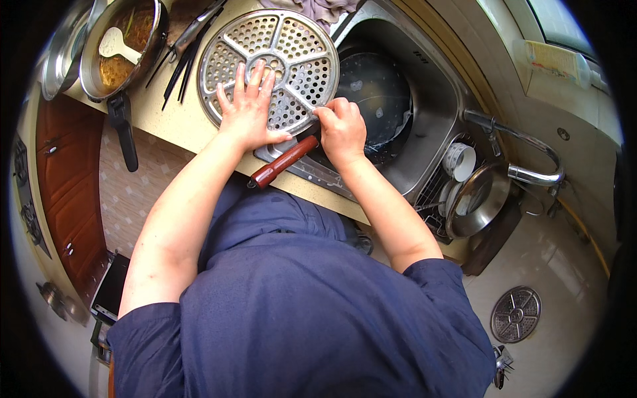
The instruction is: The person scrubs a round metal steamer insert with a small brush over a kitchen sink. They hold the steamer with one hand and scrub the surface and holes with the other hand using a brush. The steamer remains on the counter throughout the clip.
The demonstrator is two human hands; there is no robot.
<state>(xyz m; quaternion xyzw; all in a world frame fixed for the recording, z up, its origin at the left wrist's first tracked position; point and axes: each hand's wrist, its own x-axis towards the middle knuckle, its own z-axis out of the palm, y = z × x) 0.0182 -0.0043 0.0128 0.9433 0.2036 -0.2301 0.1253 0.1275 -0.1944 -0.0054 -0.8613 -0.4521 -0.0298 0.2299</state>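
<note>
A round perforated metal steamer rack (298, 37) lies at the counter's edge, partly over the sink. My left hand (246, 112) rests flat on it with spread fingers, the fingertips near its central ring. At the rack's lower right rim, my right hand (344, 130) has its thumb and bent fingers closed on the edge. Whether those fingers also hide something small cannot be seen. Below the rack, a dark wok (375, 92) sits in the steel sink (433, 114), holding what looks like water. A red-brown wooden handle (284, 161) sticks out over the counter edge towards me.
Left on the counter are a pan (89, 74) with brown residue, a white rice paddle (117, 45), and dark chopsticks (186, 69). A cloth (323, 10) lies behind the rack. The faucet (537, 174) and a dish rack (428, 199) with bowls stand right. Another steamer rack (516, 314) hangs on the wall.
</note>
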